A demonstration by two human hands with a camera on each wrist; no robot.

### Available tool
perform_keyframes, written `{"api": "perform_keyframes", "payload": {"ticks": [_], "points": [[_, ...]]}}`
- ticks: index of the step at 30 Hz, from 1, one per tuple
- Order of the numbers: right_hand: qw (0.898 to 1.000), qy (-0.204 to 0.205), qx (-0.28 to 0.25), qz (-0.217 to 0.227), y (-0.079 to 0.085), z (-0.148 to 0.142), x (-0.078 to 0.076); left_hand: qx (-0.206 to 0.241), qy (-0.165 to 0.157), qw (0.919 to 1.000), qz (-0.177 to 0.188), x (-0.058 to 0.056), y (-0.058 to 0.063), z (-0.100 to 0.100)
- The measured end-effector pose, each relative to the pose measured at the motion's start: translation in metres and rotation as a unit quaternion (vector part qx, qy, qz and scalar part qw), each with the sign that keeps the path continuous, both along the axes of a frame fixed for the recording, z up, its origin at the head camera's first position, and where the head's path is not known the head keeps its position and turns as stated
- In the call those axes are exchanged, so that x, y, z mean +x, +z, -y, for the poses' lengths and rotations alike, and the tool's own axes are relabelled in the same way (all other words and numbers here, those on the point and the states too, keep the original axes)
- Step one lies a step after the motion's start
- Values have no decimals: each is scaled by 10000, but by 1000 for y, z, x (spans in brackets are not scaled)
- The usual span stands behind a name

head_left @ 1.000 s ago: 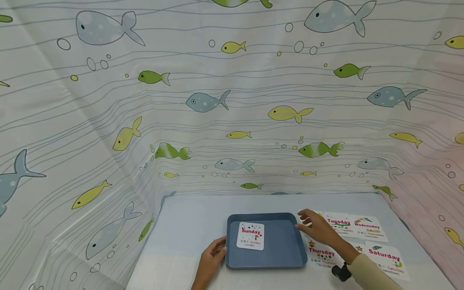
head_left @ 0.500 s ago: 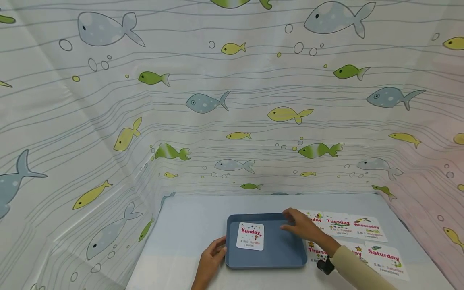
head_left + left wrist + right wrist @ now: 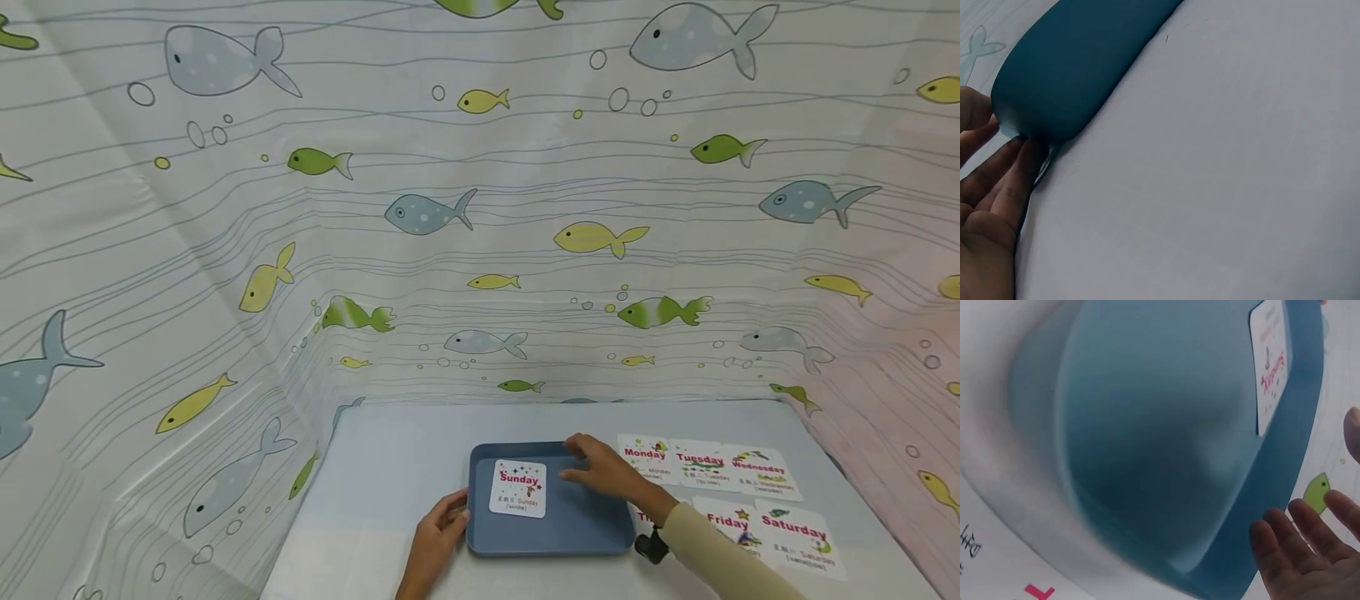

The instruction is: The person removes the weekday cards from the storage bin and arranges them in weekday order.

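Note:
A blue tray [image 3: 551, 546] lies on the white table, with a "Sunday" card [image 3: 518, 489] flat in its left half. My left hand [image 3: 437, 533] is at the tray's left side, its fingertips against the outer wall. The left wrist view shows these fingers [image 3: 1007, 181] right at the tray's edge, none reaching over the inside. Above the tray's right half hovers my right hand [image 3: 603, 472], fingers spread and pointing left toward the card. Nothing is between its fingers [image 3: 1279, 537] in the right wrist view.
Right of the tray, several weekday cards lie in two rows: "Monday" [image 3: 645, 454], "Tuesday" [image 3: 699, 460] and "Wednesday" [image 3: 759, 471] behind, "Friday" [image 3: 727, 521] and "Saturday" [image 3: 795, 533] in front. My right forearm partly covers a "Th" card. A fish-print curtain [image 3: 480, 250] surrounds the table.
My right hand has moved left, from the tray's right edge by the cards to over the tray, uncovering the "Monday" card. My left hand, the tray and the "Sunday" card stay put.

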State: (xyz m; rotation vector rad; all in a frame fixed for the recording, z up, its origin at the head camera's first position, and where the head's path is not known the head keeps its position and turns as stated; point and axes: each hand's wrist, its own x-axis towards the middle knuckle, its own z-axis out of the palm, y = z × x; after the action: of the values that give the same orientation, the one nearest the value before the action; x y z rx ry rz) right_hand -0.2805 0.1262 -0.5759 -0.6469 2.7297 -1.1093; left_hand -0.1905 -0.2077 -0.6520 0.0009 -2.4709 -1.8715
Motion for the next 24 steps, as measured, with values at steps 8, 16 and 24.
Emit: {"api": "perform_keyframes", "payload": {"ticks": [8,16,24], "points": [[10000,84,42,22,-2,9,1,28,11,10000,19,-1,-1,0],[9994,281,146,-117,-1,19,-1,69,4,9999,124,-1,-1,0],[9987,455,140,-161,-5,29,-3,112,-20,9998,153,-1,-1,1]]}}
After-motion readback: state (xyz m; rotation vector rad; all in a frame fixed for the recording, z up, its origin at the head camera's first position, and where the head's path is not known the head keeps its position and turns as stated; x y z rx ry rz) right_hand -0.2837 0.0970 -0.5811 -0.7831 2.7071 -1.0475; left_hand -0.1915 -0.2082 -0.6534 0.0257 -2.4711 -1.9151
